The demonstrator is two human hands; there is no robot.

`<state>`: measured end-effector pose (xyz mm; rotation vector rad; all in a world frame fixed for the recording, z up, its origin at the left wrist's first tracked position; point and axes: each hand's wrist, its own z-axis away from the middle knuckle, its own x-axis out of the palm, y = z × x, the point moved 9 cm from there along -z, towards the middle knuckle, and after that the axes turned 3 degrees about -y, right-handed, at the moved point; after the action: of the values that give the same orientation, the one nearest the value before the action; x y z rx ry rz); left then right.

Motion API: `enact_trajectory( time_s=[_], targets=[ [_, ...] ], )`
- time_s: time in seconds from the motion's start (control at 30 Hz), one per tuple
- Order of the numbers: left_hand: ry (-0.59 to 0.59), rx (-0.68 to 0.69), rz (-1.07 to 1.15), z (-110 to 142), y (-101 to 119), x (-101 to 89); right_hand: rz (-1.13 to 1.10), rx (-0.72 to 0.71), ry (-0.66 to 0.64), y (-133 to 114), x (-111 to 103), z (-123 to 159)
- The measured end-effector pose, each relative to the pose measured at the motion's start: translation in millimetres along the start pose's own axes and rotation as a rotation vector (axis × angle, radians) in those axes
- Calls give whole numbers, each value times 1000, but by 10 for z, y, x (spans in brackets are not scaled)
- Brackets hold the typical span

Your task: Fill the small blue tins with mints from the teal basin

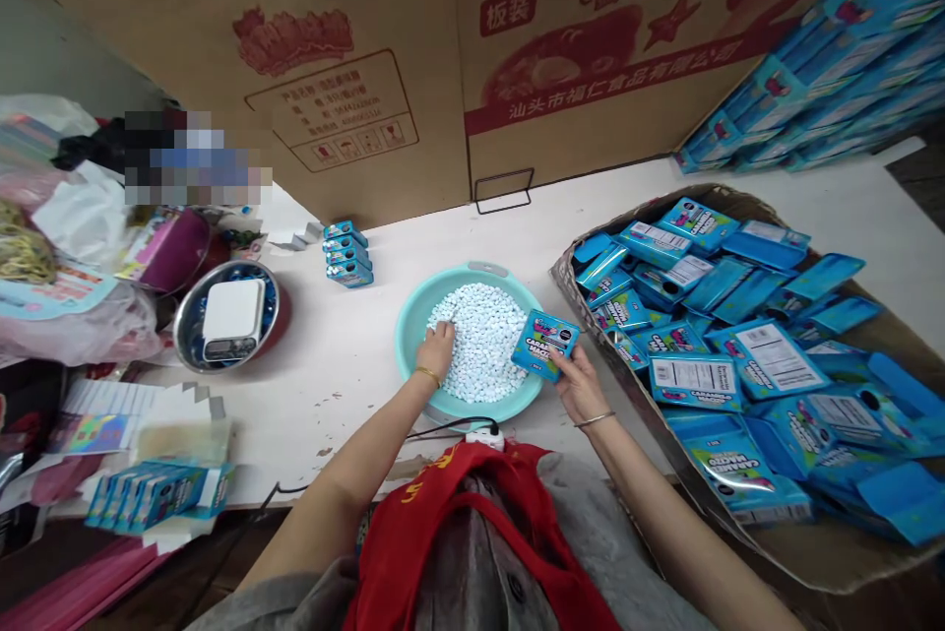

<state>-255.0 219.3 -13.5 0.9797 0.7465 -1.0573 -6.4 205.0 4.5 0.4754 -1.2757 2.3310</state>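
Note:
A light-green basin (409, 355) full of small white candies (487, 341) sits on the table in front of me. My left hand (435, 351) reaches into its left side with the fingers curled down at the candies; what they hold, if anything, is hidden. Over the basin's right rim, my right hand (580, 385) grips a small blue candy box (544, 346) by its lower right corner, thumb on the printed front. The box is tilted, its front facing up towards me.
At right, a large open carton (627, 385) holds many blue boxes, some with raised flaps. More blue boxes (804, 90) are stacked behind it. Left stand a small stack of boxes (346, 255) and a metal bowl (278, 331) with a white scale (233, 311). Tall cartons (428, 70) form the back.

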Motion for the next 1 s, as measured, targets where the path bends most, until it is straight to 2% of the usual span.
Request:
enact_trajectory(
  time_s=[0.13,0.23,0.33,0.4,0.5,0.6,0.7,0.77,0.87,1.0],
  targets=[
    [-93,130,19,51,224,238,-4,30,-14,-19,13,5],
    [-138,226,82,90,375,336,-3,48,-25,-41,23,8],
    [-123,264,163,98,421,330,7,23,-47,-118,45,28],
    [-100,270,209,110,386,257,72,-47,-35,-222,27,54],
    [-56,300,297,190,305,-5,272,-204,-25,-407,-4,107],
    [-18,383,376,357,290,-430,531,-376,-31,-545,9,158],
    [-28,482,364,552,387,-861,841,-544,-82,-595,150,197],
    [-68,521,330,653,488,-1076,1008,-639,-141,-577,297,218],
    [-155,545,243,744,667,-1257,1144,-742,-225,-514,503,247],
    [-250,550,69,780,913,-1331,1213,-813,-309,-420,675,296]
  ],
)
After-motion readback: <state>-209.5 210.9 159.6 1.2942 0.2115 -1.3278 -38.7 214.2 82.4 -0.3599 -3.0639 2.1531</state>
